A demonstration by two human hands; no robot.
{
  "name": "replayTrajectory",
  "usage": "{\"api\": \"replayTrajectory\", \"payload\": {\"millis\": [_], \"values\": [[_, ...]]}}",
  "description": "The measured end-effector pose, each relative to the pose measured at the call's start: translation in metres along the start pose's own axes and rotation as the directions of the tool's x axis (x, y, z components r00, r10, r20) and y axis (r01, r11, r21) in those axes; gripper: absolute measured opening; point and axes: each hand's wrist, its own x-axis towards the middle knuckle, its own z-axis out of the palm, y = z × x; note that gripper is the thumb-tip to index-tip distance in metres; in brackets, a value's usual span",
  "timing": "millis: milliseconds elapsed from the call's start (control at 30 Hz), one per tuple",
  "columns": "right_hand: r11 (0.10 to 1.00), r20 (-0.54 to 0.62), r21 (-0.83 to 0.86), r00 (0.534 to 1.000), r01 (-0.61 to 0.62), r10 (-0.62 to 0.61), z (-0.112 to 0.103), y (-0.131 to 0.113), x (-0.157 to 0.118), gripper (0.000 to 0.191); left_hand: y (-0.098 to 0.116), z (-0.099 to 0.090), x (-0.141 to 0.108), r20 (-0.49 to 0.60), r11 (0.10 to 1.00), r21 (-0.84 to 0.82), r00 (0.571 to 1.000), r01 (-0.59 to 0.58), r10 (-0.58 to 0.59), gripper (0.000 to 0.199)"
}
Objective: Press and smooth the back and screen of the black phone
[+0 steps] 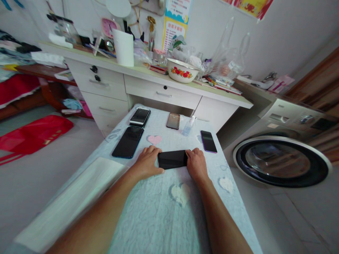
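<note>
A black smartphone (172, 159) lies sideways between my two hands, low over the cloth-covered table (159, 215). My left hand (147, 162) grips its left end, thumb at the near corner and fingers at the far one. Around its right end my right hand (196, 163) is closed, with the fingers bent. To the left rests a larger dark phone (128, 142), and behind that a small stack of phones (140, 116). Farther back are a phone case (173, 121) and a clear spray bottle (188, 126). A purple-edged phone (209, 141) lies on the right.
A pale folded cloth or sheet (76, 197) runs along the table's left side. Beyond the table stands a white desk (106, 90) bearing a flowered bowl (182, 70), a paper roll (123, 48) and clutter. On the right is a washing machine (283, 120); a red bag (37, 134) lies on the floor.
</note>
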Motion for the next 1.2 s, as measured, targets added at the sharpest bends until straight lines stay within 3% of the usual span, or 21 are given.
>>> {"api": "replayTrajectory", "payload": {"millis": [267, 667, 1200], "values": [[0.992, -0.004, 0.085, 0.996, 0.093, -0.093, -0.001, -0.004, -0.002, 0.032, 0.002, -0.001, 0.0, 0.018, 1.0, 0.005, 1.0, 0.006, -0.006, 0.067], [1.0, -0.005, 0.0, 1.0, -0.022, 0.022, -0.001, 0.002, 0.001, 0.033, 0.002, -0.002, 0.0, 0.015, 1.0, 0.011, 1.0, 0.005, -0.005, 0.066], [0.988, 0.02, 0.092, 0.991, 0.127, -0.129, 0.0, -0.01, -0.002, 0.035, 0.001, 0.0, 0.001, 0.004, 1.0, 0.008, 1.0, 0.0, 0.0, 0.065]]}}
